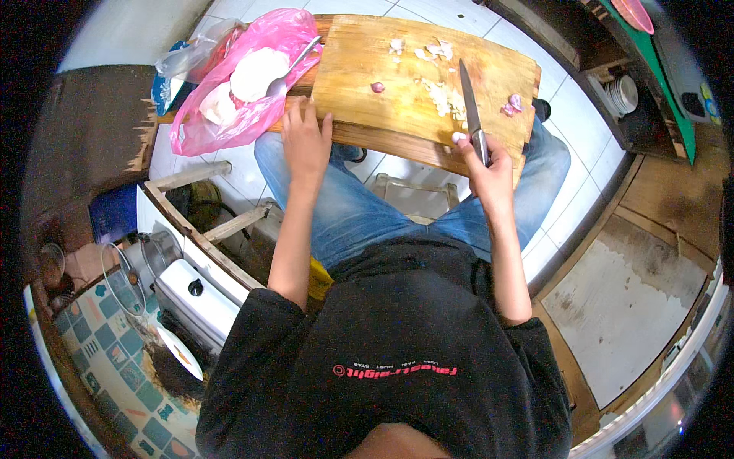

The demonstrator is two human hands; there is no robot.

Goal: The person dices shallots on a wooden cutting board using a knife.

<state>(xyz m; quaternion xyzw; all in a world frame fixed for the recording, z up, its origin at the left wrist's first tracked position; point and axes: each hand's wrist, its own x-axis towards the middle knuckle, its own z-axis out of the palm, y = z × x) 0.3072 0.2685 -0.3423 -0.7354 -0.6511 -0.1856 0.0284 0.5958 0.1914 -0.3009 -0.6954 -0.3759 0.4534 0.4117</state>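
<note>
A kitchen knife [470,103] is in my right hand [493,166], its blade pointing away from me over the right part of a wooden cutting board [350,63]. A small whitish piece, seemingly a peeled clove [459,137], sits by my right thumb and fingertips. My left hand [307,137] rests at the board's near left corner, fingers spread, holding nothing visible. Chopped pale pieces [440,98] lie left of the blade. One small shallot [377,87] is at the board's middle left, purplish shallot pieces [513,104] at its right, and papery peelings [438,50] towards the far edge.
Left of the board, a pink plastic bag [195,129] holds white contents and a metal spoon [278,86]. Beyond it are a clear plastic bag [200,54] and a blue-and-white dish [166,86]. A gas stove [198,292] stands at lower left. Stacked plates [622,94] sit on a right shelf.
</note>
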